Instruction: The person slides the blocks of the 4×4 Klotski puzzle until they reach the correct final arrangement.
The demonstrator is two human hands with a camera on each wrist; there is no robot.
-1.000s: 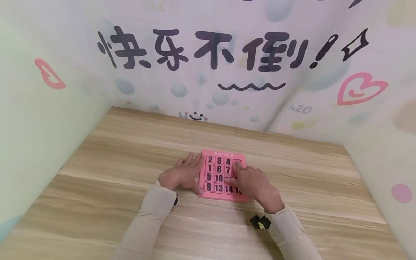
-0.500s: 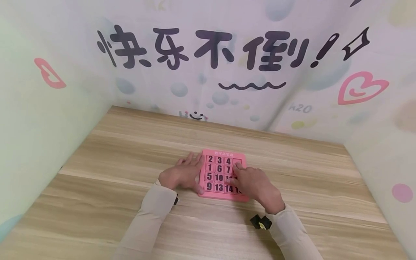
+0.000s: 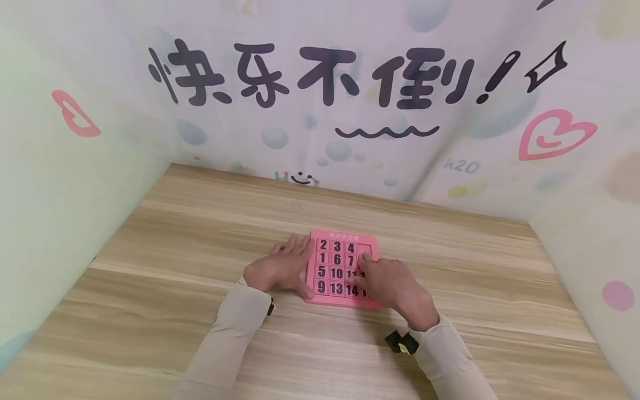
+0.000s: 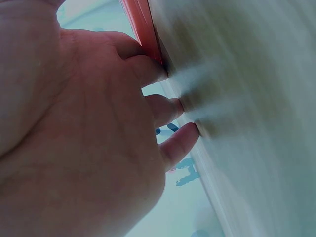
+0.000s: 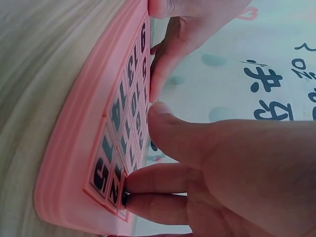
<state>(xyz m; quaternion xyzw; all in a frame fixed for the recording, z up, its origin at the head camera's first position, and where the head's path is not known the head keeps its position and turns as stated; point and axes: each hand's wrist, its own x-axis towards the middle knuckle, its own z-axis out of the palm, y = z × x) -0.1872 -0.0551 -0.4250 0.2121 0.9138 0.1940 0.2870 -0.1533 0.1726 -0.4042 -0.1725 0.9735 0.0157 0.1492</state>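
A pink sliding number puzzle [image 3: 342, 269] lies flat on the wooden table [image 3: 200, 233]; its top right slot looks empty. My left hand [image 3: 281, 269] lies against the puzzle's left edge, fingers flat on the table and thumb at the near left corner. In the left wrist view my left hand's [image 4: 89, 123] fingertips press the table beside the pink edge [image 4: 143, 24]. My right hand [image 3: 389, 282] covers the puzzle's right column, a fingertip on a tile in the second row. In the right wrist view my right hand's fingers [image 5: 163, 180] press the tiles [image 5: 116, 163] and the thumb hovers above them.
Printed fabric walls [image 3: 325, 111] close the table in at the back and on both sides. Bare wood stretches left, right and behind the puzzle. Both arms wear beige sleeves [image 3: 235, 328].
My right fingertip has drawn slightly toward me along the right column, and more of tile 11 shows. The left hand and the puzzle have not moved.
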